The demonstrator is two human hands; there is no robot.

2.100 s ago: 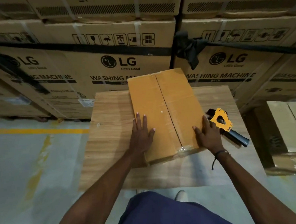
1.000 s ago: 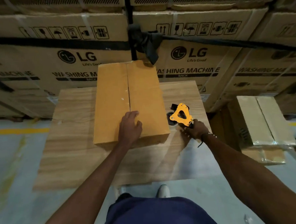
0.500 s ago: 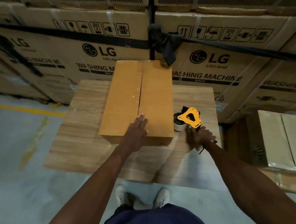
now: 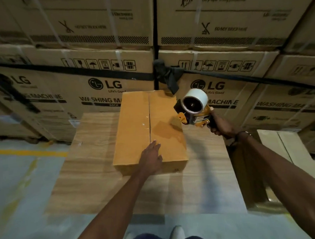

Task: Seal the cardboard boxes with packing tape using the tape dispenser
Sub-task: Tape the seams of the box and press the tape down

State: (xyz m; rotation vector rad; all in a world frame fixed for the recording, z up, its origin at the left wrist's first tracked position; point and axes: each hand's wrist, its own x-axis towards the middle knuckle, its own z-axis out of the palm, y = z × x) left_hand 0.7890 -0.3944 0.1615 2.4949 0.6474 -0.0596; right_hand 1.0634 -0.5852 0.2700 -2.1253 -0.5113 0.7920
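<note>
Your right hand (image 4: 220, 125) has its grip clenched round the handle of the tape dispenser (image 4: 193, 108), raised off the desk (image 4: 93, 159) at about two o'clock from the cardboard box (image 4: 135, 131). Your left hand (image 4: 151, 159) lies flat, grip released, on the box's six o'clock end beside the centre seam (image 4: 149, 116). If you start the tape off that seam it will likely run crooked; too light a press and the box could slide toward twelve o'clock.
</note>
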